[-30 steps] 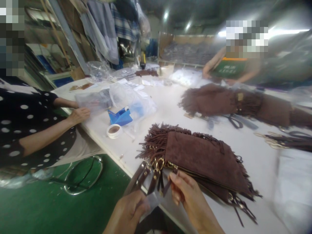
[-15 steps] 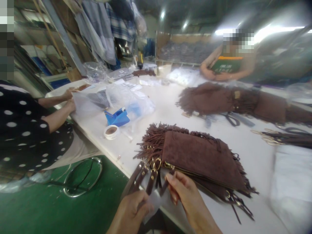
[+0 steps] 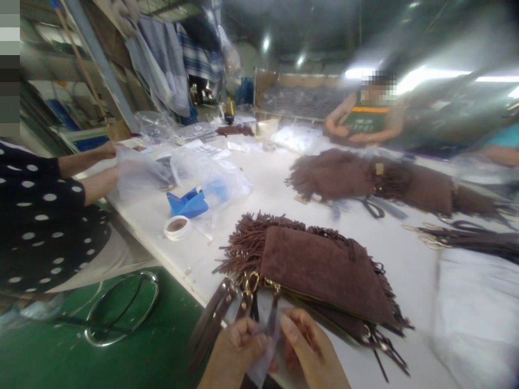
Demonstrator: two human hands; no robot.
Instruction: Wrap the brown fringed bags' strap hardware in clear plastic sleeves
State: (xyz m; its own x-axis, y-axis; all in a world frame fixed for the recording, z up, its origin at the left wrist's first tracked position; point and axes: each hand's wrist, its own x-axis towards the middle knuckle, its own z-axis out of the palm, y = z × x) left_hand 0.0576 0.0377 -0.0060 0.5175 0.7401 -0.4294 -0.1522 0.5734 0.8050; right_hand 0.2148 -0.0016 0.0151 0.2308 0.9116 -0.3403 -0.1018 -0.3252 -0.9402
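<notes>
Pinching filmy plastic (image 3: pixel 258 371), likely light, slippery, best held by its edge, the left hand (image 3: pixel 238 348) has a strap (image 3: pixel 273 312) just beyond and the right hand (image 3: pixel 308 343), grasp unclear, alongside.

Bags (image 3: pixel 324 265) nr edge, roll (image 3: pixel 177 234) L, straps (image 3: pixel 466 237) R

Our L hand (image 3: pixel 237 351) & R hand (image 3: pixel 308 343) sit side by side at the table's (image 3: pixel 263 186) nr edge, plastic sleeve (image 3: pixel 259 370) btwn. Nr bags lie just behind. To our L: roll, then holder (image 3: pixel 187 203), then plastic bags (image 3: pixel 211 170) behind; one co-worker (image 3: pixel 44 210) far L. Back R: far bags (image 3: pixel 336 175), another co-worker (image 3: pixel 367 121) behind them. R side: straps, w/ a flat pile (image 3: pixel 478 308) in front, nearer us.
</notes>
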